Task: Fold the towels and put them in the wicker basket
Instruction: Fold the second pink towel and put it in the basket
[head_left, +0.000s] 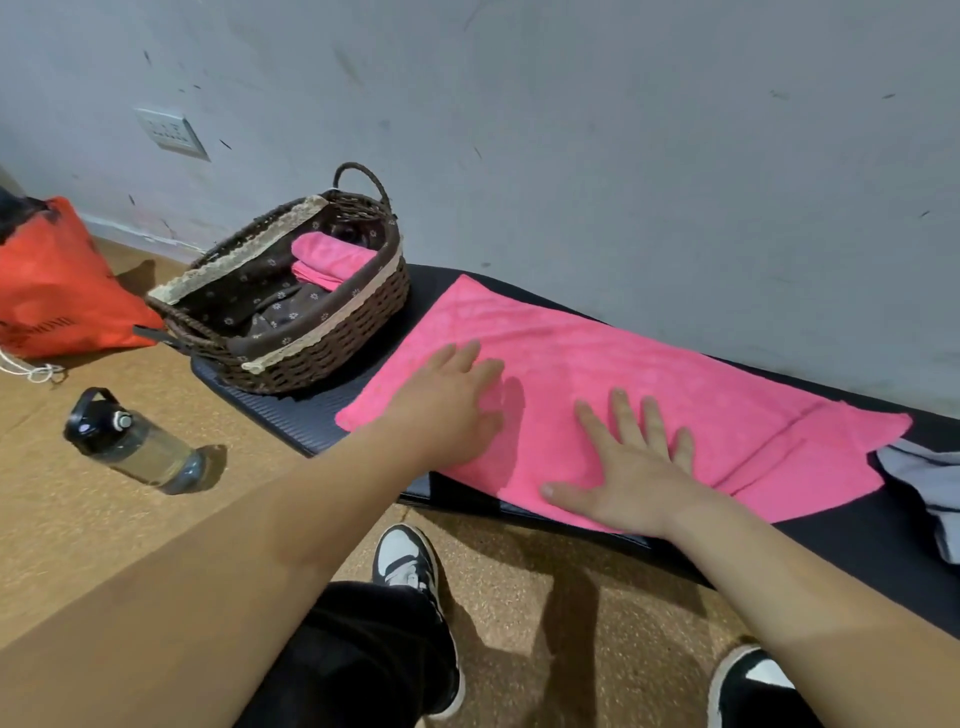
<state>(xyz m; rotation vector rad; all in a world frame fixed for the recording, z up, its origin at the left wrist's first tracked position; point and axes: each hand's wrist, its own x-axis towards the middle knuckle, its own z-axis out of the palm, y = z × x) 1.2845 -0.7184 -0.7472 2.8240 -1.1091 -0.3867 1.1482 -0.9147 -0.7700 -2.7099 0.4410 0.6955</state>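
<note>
So, hidden bits: grey cloth (930, 478) cut off at right edge, full shape impossible to tell; lettering on orange bag (57, 291) too blurry to read; bag itself clipped by left edge.
Basket inside: dark shape behind folded towel, can't make out what.
Pink towel (613, 374): spread flat on dark mat (291, 415), long rectangle, fluffy microfibre look with faint quilted diamond pattern; right end doubled over with creases and a raw-looking corner poking out toward grey cloth.
Towel position: just right of wicker basket (311, 358), near edge hanging slightly over mat front.
Left hand (447, 405): palm down, fingers spread, lying flat on towel's left part, gripping nothing.
Right hand (628, 467): same deal, flat and splayed on towel near front edge, nothing pinched.
Basket: dark brown woven wicker, oval-ish, rope-twist handles at both ends, brown flower-print fabric liner with cream lace trim; sits on mat's left end.
Folded towel (327, 254): pink, already inside basket at far end, stacked in neat layers.
Bottle (130, 441): clear plastic, black cap with loop, lying on its side on speckled tan floor, well apart from mat.
Wall: pale grey, scuffed, white socket plate (169, 130) upper left.
Feet: black-and-white sneakers (410, 566) down below, right one partly cut off.
</note>
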